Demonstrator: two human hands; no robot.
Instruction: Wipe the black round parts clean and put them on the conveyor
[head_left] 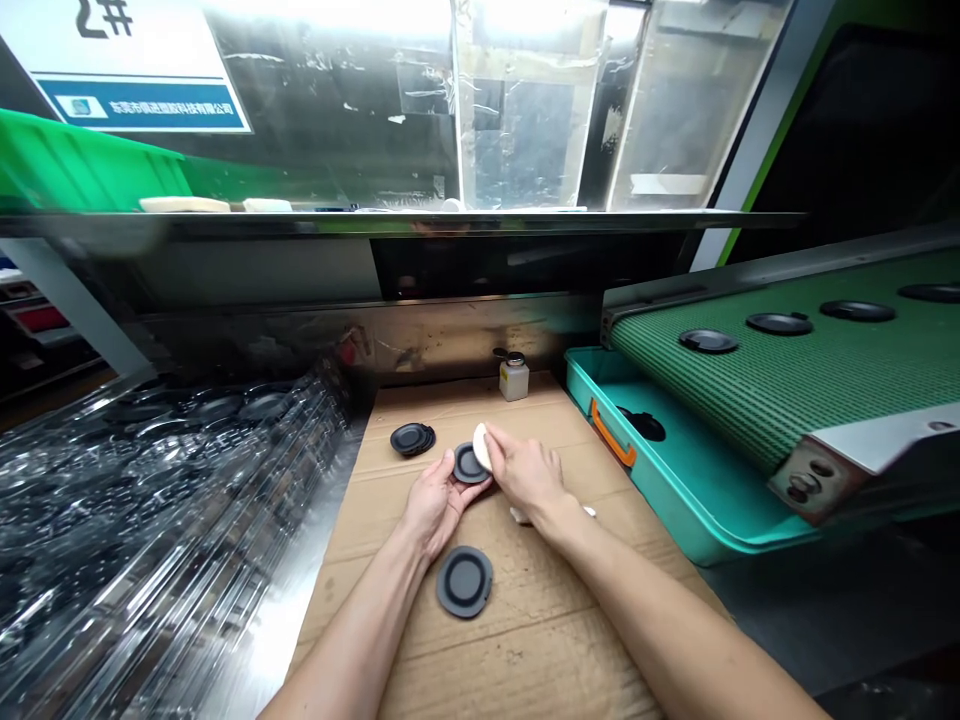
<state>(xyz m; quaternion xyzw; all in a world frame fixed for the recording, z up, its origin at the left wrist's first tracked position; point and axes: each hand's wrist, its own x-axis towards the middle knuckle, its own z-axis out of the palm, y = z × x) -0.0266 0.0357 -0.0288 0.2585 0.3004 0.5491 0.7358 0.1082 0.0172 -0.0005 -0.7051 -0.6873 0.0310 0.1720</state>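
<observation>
While the left hand [433,500] curled its fingers under the small black disc [470,463] above the cardboard [525,620] and the right hand [527,473] pinched a white pad [481,446] against its rim, I judged the hold thin — a hard wipe could flick the disc free.

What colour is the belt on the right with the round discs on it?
Green, with fine ridges. The belt shows best in the head view.

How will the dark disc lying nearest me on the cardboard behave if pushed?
The dark disc lies flat on the cardboard, so it should slide rather than roll. It looks thin, so probably light. Its matte face on rough cardboard likely drags, not slips.
</observation>
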